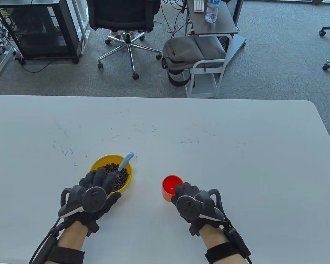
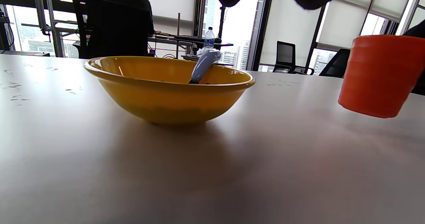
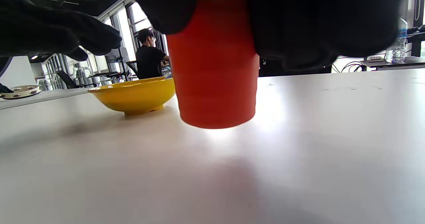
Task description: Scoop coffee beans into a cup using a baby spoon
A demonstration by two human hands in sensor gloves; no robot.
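A yellow bowl (image 1: 103, 160) of coffee beans (image 1: 123, 178) stands on the white table, and also shows in the left wrist view (image 2: 166, 97) and the right wrist view (image 3: 136, 97). A blue-handled baby spoon (image 1: 126, 161) rests in the bowl, its handle (image 2: 205, 63) leaning over the far right rim. My left hand (image 1: 106, 181) hovers over the bowl's near side with fingers (image 3: 66, 34) spread, apart from the spoon. My right hand (image 1: 181, 188) grips an orange cup (image 1: 170, 184) from its near right side, right of the bowl. The cup (image 2: 378, 74) (image 3: 215, 67) is at or just above the table.
The white table (image 1: 209, 143) extends far beyond and to both sides of the bowl and cup, with its right edge (image 1: 328, 132) in view. An office chair (image 1: 126, 16), a backpack (image 1: 187, 52) and a small cart (image 1: 211, 27) stand on the floor past the far edge.
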